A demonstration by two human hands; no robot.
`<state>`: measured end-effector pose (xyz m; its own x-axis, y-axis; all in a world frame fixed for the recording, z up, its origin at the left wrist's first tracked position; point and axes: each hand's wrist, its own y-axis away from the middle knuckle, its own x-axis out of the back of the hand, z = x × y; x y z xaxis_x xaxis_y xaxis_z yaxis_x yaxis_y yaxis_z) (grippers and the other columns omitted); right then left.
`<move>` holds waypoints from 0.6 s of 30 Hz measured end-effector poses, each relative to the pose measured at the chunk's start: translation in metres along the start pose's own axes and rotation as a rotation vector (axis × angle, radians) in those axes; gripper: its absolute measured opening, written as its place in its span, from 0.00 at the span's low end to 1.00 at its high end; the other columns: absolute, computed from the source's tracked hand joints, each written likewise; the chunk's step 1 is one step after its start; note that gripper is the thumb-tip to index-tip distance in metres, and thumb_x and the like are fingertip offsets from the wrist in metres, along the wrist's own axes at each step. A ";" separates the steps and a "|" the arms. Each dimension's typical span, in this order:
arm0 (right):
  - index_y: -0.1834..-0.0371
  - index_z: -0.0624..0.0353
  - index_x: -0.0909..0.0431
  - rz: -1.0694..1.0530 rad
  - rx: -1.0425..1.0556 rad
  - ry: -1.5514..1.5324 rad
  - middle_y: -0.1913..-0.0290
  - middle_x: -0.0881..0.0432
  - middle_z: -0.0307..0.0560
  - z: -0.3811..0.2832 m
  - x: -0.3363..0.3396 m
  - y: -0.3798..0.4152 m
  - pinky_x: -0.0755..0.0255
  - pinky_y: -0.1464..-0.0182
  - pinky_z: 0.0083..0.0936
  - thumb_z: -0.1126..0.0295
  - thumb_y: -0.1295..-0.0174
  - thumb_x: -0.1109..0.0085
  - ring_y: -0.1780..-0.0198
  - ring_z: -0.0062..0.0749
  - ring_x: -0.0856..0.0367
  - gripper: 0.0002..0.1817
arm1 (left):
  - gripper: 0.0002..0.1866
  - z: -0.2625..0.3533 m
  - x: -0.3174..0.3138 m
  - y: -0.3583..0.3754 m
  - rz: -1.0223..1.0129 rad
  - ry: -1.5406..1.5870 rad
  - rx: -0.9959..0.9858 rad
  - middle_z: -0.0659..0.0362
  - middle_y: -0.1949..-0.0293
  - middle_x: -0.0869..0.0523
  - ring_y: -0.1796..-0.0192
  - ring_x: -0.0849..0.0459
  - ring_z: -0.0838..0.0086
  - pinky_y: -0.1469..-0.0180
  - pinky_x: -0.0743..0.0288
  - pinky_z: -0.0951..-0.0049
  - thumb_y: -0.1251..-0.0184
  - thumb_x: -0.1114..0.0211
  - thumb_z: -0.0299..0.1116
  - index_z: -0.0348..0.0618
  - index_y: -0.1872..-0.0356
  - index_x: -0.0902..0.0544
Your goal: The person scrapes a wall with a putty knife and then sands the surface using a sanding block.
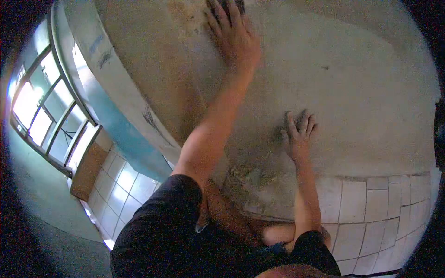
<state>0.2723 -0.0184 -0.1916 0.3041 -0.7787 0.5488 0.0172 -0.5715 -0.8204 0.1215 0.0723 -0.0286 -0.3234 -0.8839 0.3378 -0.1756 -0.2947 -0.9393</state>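
High on the grey plastered wall (352, 106), my left hand (236, 39) reaches up with its arm stretched out. Its fingers lie over a dark, block-like object (238, 6), pressed to the wall; the top of the frame cuts it off, and its kind cannot be made out. Lower and to the right, my right hand (299, 136) rests flat on the same wall. Its fingers are spread and dusty, with nothing in them.
A barred window (46, 106) and a doorway edge (111, 83) with blue-green paint stand at left. Light floor tiles (371, 204) lie at lower right. A rough, broken patch (255, 183) shows at the wall's base. My bent legs are close below.
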 end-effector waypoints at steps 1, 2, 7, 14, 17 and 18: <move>0.31 0.38 0.39 -0.007 -0.008 -0.011 0.26 0.59 0.60 -0.003 -0.001 0.001 0.70 0.31 0.61 0.58 0.41 0.42 0.27 0.64 0.63 0.33 | 0.30 0.003 0.002 -0.001 -0.013 -0.011 0.008 0.37 0.31 0.47 0.31 0.51 0.37 0.33 0.57 0.38 0.33 0.48 0.39 0.40 0.32 0.41; 0.31 0.38 0.39 -0.013 -0.027 0.020 0.26 0.59 0.60 -0.003 -0.003 0.000 0.69 0.31 0.61 0.58 0.42 0.41 0.27 0.64 0.62 0.33 | 0.30 0.005 0.005 -0.001 -0.022 -0.025 0.023 0.37 0.31 0.48 0.30 0.51 0.37 0.33 0.58 0.38 0.33 0.48 0.39 0.40 0.32 0.42; 0.31 0.37 0.39 -0.133 -0.079 0.076 0.26 0.59 0.60 0.006 0.004 0.001 0.69 0.31 0.60 0.59 0.42 0.41 0.27 0.64 0.62 0.33 | 0.29 0.005 0.007 0.015 -0.014 0.089 0.037 0.37 0.31 0.48 0.30 0.51 0.38 0.31 0.57 0.42 0.31 0.51 0.37 0.39 0.31 0.43; 0.31 0.35 0.39 -0.064 -0.078 0.012 0.26 0.59 0.61 -0.007 -0.003 0.009 0.69 0.31 0.60 0.59 0.42 0.40 0.27 0.63 0.63 0.33 | 0.29 0.002 0.013 0.044 -0.226 -0.074 0.030 0.38 0.30 0.51 0.29 0.55 0.38 0.30 0.58 0.43 0.30 0.52 0.39 0.36 0.31 0.44; 0.31 0.36 0.39 -0.090 -0.066 0.026 0.26 0.59 0.60 0.001 0.005 0.012 0.69 0.31 0.60 0.58 0.42 0.41 0.26 0.63 0.63 0.33 | 0.30 -0.009 0.002 0.033 -0.240 -0.112 0.026 0.39 0.30 0.51 0.29 0.54 0.37 0.31 0.55 0.43 0.30 0.51 0.38 0.36 0.31 0.45; 0.31 0.36 0.39 -0.110 -0.073 -0.012 0.26 0.59 0.60 -0.001 0.005 0.012 0.69 0.31 0.60 0.58 0.42 0.41 0.26 0.63 0.64 0.33 | 0.30 -0.012 0.018 -0.028 -0.029 -0.081 0.036 0.40 0.30 0.52 0.29 0.55 0.38 0.31 0.55 0.42 0.30 0.51 0.38 0.37 0.31 0.45</move>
<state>0.2727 -0.0292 -0.1986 0.3158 -0.7072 0.6325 -0.0180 -0.6710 -0.7413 0.1099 0.0692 0.0041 -0.2424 -0.9006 0.3607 -0.1497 -0.3326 -0.9311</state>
